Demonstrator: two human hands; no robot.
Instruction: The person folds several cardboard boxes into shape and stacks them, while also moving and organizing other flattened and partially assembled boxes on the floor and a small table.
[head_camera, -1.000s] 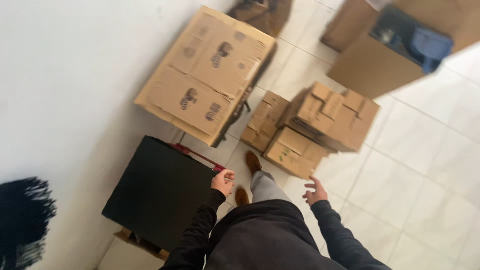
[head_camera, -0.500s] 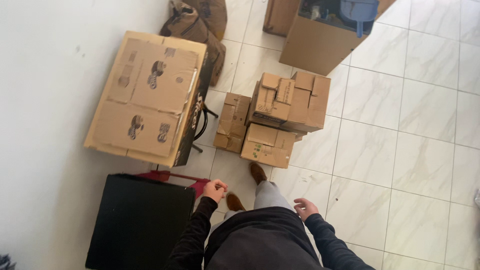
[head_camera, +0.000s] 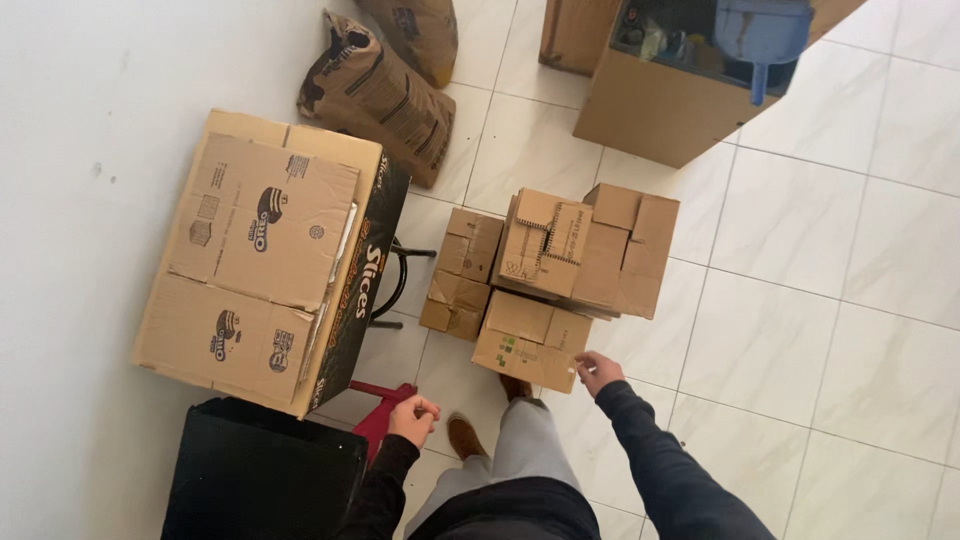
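I stand on a white tiled floor, looking down at a cluster of small cardboard boxes. My right hand reaches forward, fingers apart, to the near right corner of the lowest small box. Behind it sits a larger box with folded flaps, and to its left a narrow small box. My left hand hangs curled by my hip, holding nothing, just above a red piece beside a black case.
A big flat cardboard box lies on a black stool by the white wall at left. Brown paper sacks lean at the back. An open carton holding a blue plastic jug stands at the top right.
The view has shifted forward over the boxes. My right hand has reached out from my side to the near small box; my left hand has closed into a loose fist.
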